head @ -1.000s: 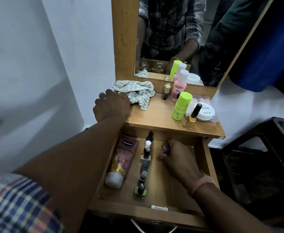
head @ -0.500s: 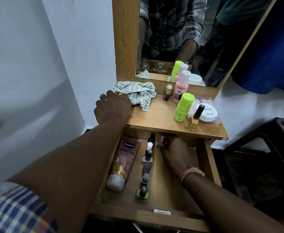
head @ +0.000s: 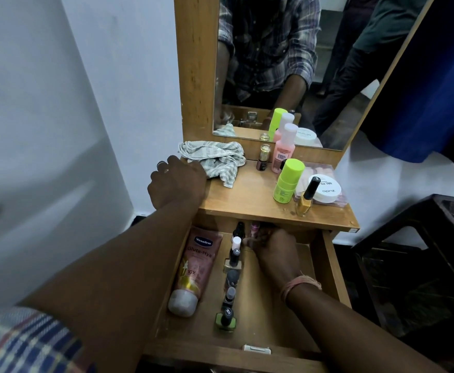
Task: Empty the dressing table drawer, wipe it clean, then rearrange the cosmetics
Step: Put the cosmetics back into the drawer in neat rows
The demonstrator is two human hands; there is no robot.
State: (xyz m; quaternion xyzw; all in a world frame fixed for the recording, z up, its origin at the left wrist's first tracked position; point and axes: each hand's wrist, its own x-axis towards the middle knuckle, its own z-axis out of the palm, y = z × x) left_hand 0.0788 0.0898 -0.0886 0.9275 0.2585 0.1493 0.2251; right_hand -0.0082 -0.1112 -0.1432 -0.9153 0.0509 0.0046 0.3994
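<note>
The wooden drawer (head: 330, 267) is pulled out below the dressing table top (head: 250, 195). A pink Vaseline tube (head: 193, 270) lies along its left side. Beside it runs a line of several nail polish bottles (head: 231, 281). My right hand (head: 273, 246) is at the drawer's back, under the table top, with its fingers pinching a small pink bottle (head: 254, 228). My left hand (head: 176, 184) grips the table top's left corner, touching a striped cloth (head: 215, 158).
On the table top stand a lime-green bottle (head: 287, 181), a pink bottle (head: 283, 149), a yellow nail polish (head: 306, 196), a brown nail polish (head: 263, 157) and a white jar (head: 325, 191) on a clear box. A mirror (head: 287, 63) rises behind. A dark stool (head: 419, 265) stands right.
My right hand has carried the small pink bottle from the middle of the drawer to its back, under the table top. My left hand has stayed on the corner.
</note>
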